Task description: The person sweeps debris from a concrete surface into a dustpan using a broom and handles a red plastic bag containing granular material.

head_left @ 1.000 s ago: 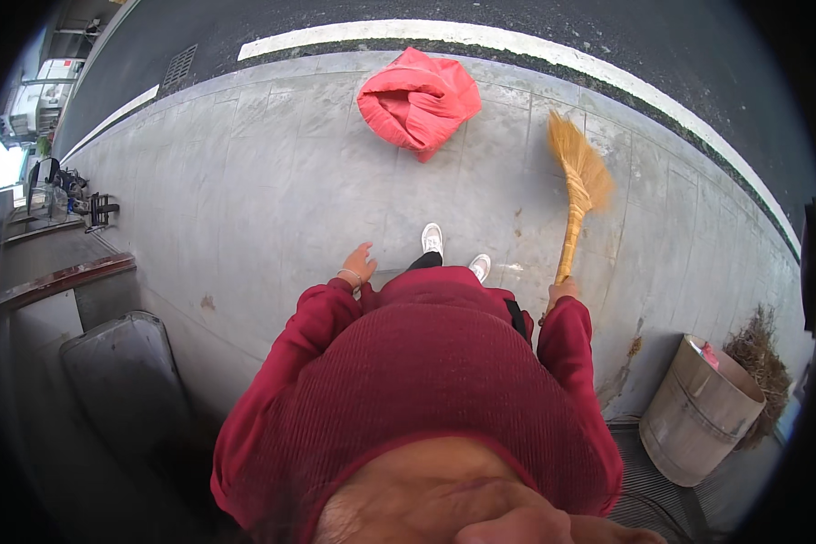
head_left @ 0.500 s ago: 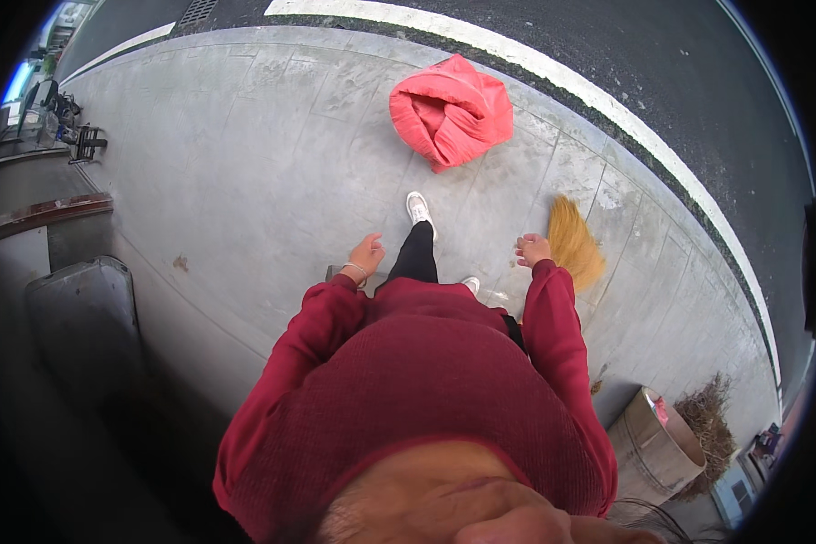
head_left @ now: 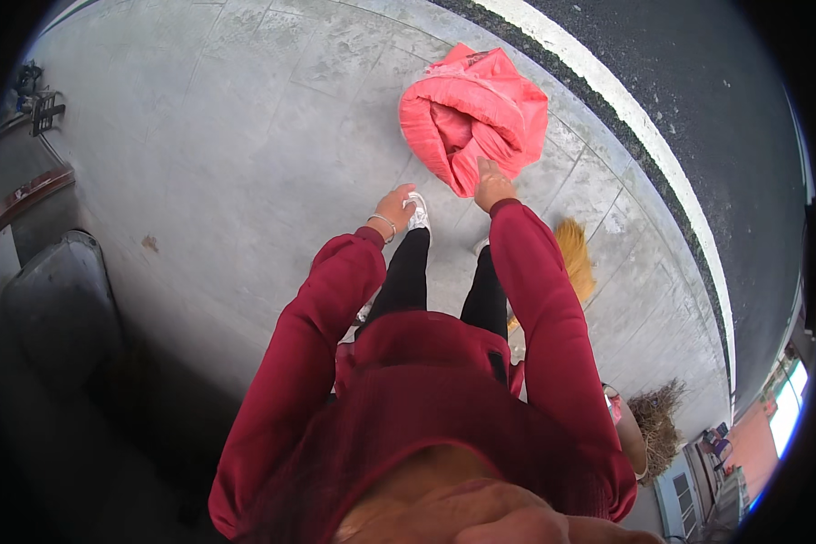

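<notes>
A pink-red sack (head_left: 517,118), its rolled rim around a dark opening, sits on the grey pavement in front of me. My right hand (head_left: 494,186) overlaps the sack's near edge with its fingers stretched forward; whether they touch the cloth I cannot tell. Left of it, my left hand (head_left: 395,207), with a bracelet at the wrist, reaches forward above my white shoe (head_left: 417,214). Its fingers are extended and hold nothing. Beyond my right sleeve lies a straw broom head (head_left: 576,258), partly hidden by that arm.
A white road line (head_left: 607,82) and dark asphalt run beyond the kerb. At lower right a bin (head_left: 632,440), mostly covered by my sleeve, stands beside a bundle of twigs (head_left: 664,412). A dark, worn panel (head_left: 62,304) is at the left.
Both hands have moved forward from beside my body toward the sack, the right one reaching its near edge. My view has shifted, and I stand closer to the sack.
</notes>
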`<state>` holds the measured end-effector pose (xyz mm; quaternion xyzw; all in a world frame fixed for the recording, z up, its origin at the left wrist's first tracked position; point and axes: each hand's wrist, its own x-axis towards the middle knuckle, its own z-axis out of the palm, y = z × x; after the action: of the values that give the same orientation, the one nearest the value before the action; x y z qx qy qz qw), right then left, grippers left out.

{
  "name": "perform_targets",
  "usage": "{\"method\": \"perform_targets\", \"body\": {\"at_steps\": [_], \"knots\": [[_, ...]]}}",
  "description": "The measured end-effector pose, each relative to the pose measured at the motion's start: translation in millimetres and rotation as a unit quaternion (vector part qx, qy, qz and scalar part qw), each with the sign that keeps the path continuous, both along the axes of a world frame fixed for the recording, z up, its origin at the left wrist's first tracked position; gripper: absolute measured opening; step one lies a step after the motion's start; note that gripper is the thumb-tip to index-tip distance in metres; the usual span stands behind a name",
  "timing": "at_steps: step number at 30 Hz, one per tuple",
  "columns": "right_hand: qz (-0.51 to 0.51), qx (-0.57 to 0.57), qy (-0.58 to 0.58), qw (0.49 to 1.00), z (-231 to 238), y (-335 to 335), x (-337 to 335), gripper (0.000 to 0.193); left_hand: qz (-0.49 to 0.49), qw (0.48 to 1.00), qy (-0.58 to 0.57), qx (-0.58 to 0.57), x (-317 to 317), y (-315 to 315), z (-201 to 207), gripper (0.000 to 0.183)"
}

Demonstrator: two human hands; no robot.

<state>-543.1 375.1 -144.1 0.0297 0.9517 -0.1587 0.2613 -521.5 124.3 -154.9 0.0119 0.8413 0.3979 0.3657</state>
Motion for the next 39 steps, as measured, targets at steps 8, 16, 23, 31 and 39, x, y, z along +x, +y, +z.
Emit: {"method": "perform_targets", "body": {"at_steps": [8,16,23,31,39], "knots": [[0.187,0.065,-0.028,0.980,-111,4,-71,0.056,0.090,0.995,-0.038,0.000,-45,66,-86,0.049],[0.275,0.097,0.041,0.956,-120,75,-44,0.024,0.034,0.984,0.171,-0.037,-74,136,-120,0.053],[0.246,0.015,0.070,0.967,-28,145,-39,0.007,-0.080,0.965,0.147,-0.203,-149,182,-99,0.048],[0.146,0.001,0.112,0.983,29,238,-45,0.007,-0.070,0.961,0.083,-0.254,-202,187,-63,0.056],[0.136,0.027,0.120,0.983,29,261,-8,0.004,-0.011,0.963,0.121,-0.239,-223,193,-85,0.056]]}}
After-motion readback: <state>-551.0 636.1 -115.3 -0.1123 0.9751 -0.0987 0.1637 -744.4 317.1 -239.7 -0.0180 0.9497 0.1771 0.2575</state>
